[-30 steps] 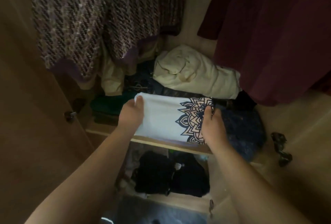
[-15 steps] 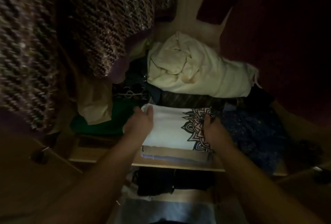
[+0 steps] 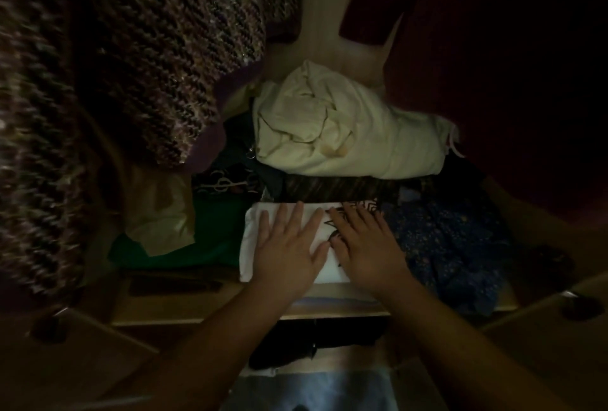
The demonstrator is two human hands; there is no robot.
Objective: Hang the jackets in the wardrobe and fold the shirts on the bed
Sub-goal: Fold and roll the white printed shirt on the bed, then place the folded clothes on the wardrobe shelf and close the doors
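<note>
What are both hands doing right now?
Left hand: open, fingers flat on the folded white printed shirt.
Right hand: open, pressing flat on the same shirt.

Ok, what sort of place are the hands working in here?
Most likely inside a bedroom wardrobe. Both hands, left hand and right hand, lie flat on a folded white shirt on a wooden shelf, with a knitted garment hanging above and a cream bundle stacked behind.

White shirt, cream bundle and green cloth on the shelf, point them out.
white shirt (image 3: 253, 239), head view, bare left part.
cream bundle (image 3: 362, 144), head view, middle of its top.
green cloth (image 3: 217, 233), head view, right part.
</note>
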